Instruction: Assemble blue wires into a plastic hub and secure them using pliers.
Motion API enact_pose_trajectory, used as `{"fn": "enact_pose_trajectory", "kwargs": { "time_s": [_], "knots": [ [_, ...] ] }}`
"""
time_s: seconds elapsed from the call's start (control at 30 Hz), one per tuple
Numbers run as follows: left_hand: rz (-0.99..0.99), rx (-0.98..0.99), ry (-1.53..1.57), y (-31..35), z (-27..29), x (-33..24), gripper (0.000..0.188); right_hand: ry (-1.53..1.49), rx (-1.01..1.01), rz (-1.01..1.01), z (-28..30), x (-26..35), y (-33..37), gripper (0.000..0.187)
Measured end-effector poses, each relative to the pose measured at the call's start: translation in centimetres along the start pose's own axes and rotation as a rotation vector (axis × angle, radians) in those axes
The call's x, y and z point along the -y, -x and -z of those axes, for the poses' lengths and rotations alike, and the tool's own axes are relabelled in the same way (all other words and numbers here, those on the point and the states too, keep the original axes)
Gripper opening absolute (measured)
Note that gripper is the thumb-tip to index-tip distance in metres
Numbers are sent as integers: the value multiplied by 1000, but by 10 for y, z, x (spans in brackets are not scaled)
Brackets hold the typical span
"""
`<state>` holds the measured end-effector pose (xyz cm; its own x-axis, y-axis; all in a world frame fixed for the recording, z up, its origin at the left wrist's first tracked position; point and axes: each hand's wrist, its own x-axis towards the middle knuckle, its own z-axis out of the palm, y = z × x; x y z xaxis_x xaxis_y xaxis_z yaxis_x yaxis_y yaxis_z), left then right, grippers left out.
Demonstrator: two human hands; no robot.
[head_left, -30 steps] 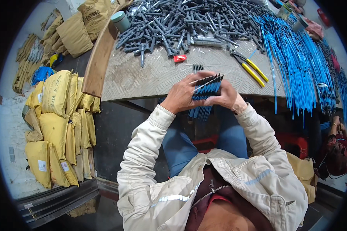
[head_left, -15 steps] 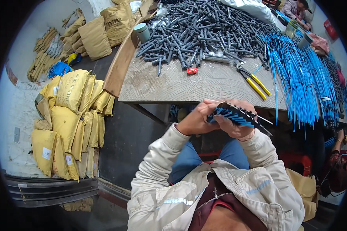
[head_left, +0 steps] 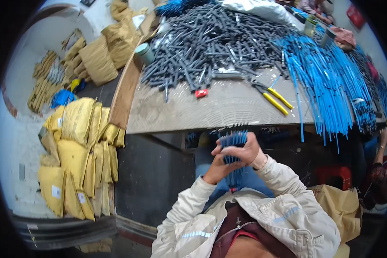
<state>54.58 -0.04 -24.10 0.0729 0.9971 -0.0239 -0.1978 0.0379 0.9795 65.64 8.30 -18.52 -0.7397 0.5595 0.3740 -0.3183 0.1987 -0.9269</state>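
Fingers [head_left: 240, 151] of the right hand [head_left: 244, 154] curl over the top of a bundle of blue rods [head_left: 234, 160], pressed together around it; left hand [head_left: 218, 169] sits just below and to the left of them, its fingers wrapped round the same bundle from underneath. Both hands closed on it, held upright in front of the chest, rod tips fanning out just above the right fingers, lower ends poking out beneath the left palm

Cream jacket sleeves [head_left: 189, 206] run back from both wrists toward the lower edge

Just beyond the fingers: front edge of a pale worktable [head_left: 210, 116]. Past that edge, up and to the right of the fingers, yellow-handled pliers [head_left: 274, 99] lie flat on the board. Up and a little left, a small red piece [head_left: 201, 93] sits alone

Farther out, a big heap of dark grey rods [head_left: 210, 47] covers the far middle of the table. Right of the fingers and beyond, long blue rods [head_left: 331, 86] lie in a thick spread, ends overhanging the table's front edge

Far left of the fingers, on the floor: yellow sacks [head_left: 79, 150] stacked on edge; brown sacks [head_left: 99, 60] behind them

Far right, another person's arm [head_left: 381, 142] is raised beside the table
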Motion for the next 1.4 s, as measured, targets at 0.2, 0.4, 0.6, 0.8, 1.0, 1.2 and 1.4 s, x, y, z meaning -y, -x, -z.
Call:
{"fn": "enact_pose_trajectory", "kwargs": {
  "time_s": [0.2, 0.4, 0.6, 0.8, 1.0, 1.2, 1.4],
  "knots": [
    [167, -102, 52, 6, -6, 6, 48, -229, -59, -299, 4, 13, 1, 19],
    [165, 378, -208, 1, 37, -22, 58, -356, -75, -308, 6, 3, 6, 20],
    [384, 431, -22, -71, 100, -110, 43, -298, -102, -236, 20, 1, 12, 20],
    [-418, 98, -1069, -232, 95, -136, 16, -562, -122, -342, 28, -7, 8, 18],
    [-518, -347, -1524, -383, 98, -118, 30, -590, -86, -300, 37, -16, 2, 22],
    [-167, -536, -1685, -430, 89, -98, 45, -533, -101, -332, 50, -22, 1, 23],
    [-291, -365, -1151, -411, 115, -121, 45, -562, -98, -324, 47, -19, 4, 23]
  ]
}}
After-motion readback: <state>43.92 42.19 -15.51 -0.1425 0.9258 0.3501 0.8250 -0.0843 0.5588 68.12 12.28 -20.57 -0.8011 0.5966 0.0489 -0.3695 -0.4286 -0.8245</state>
